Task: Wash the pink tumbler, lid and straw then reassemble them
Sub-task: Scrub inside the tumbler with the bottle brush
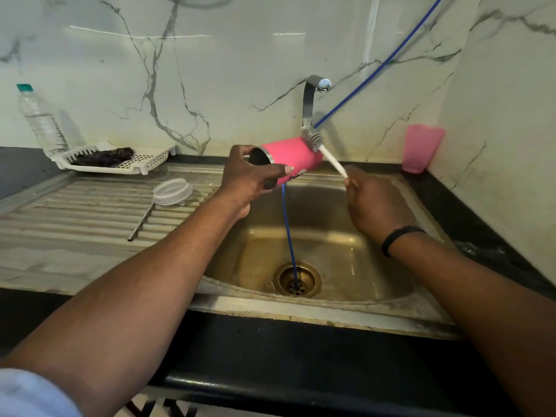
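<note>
**Scrubbing the tumbler's far end, mouth is on your other side**

Going big to small: the steel sink (400,188) sits under both your hands, tap (313,94) at the back with a blue hose (288,233) running down to the drain.

The pink tumbler (293,156) is up in the air over the basin, lying on its side. Its long axis runs left-right: open steel-rimmed mouth points toward your left, closed base toward the tap.

Your left hand (249,179) is curled round the mouth end, thumb along the near side, fingers over the rim. Your right hand (373,203) is closed round the white handle of the bottle brush (314,141), whose bristle head touches the base end's outer wall.

So I'd guess that to do the inside, the brush has to travel round to the left end, or you swing the mouth toward your right hand. Right hand is nearer the base, not the opening.

Clear lid (172,191) rests on the drainboard, metal straw (140,222) lying just beside it. Both look still to wash.
</note>
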